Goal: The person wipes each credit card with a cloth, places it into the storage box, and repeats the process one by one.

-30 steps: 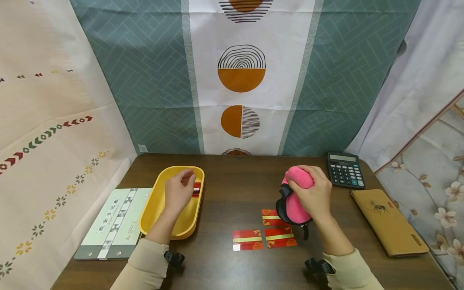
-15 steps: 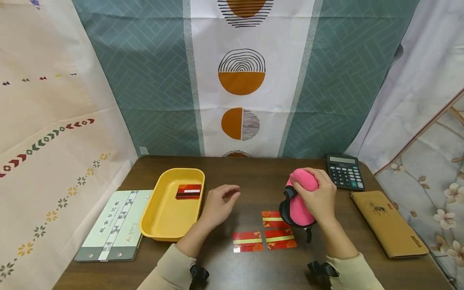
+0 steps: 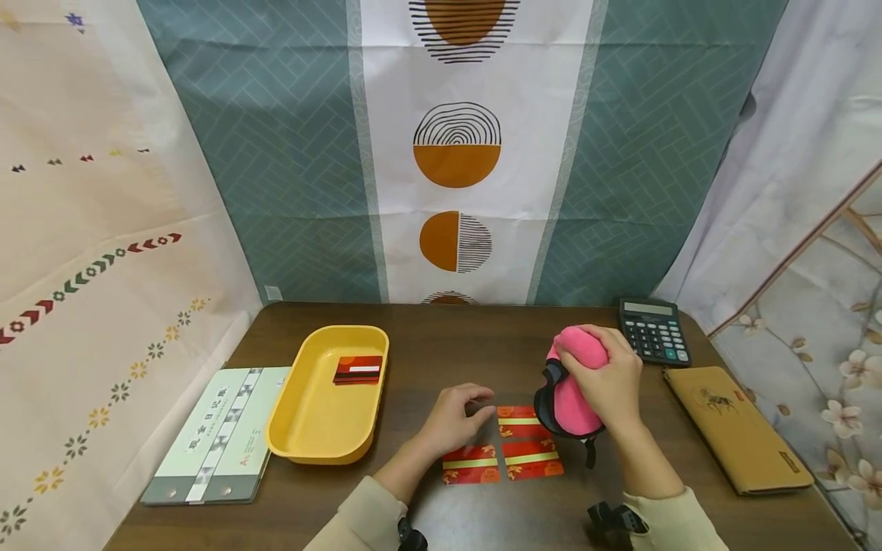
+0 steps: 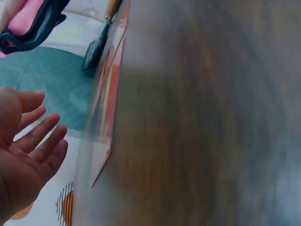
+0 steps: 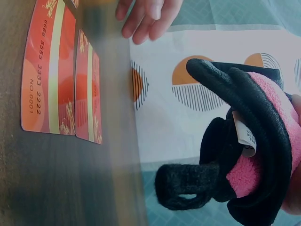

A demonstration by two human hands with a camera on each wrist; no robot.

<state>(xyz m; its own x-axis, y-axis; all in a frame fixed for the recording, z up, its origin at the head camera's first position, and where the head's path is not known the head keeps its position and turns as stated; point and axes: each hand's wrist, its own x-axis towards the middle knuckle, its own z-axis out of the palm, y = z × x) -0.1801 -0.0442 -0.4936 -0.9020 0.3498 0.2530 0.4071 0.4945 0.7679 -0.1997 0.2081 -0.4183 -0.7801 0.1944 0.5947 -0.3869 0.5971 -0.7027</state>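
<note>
From my head, my right grip [image 3: 612, 371] squeezes the pouch [image 3: 575, 405] above the surface [image 3: 513, 516]; it looks soft and light. My left grip [image 3: 455, 421], loose and holding nothing, is just by three flat cards [image 3: 534, 459]. From my left wrist, they look thin, maybe slippery: best pinched by an edge. From my right wrist, the pouch's black loop [image 5: 170, 183] looks handy to hold.

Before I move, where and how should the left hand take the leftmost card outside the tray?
Probably by its two long edges, near and far, with the left hand coming from above and the left. The card lies flat on the table, thin, so only edges offer purchase; its left end is open, while another card crowds its right.
</note>
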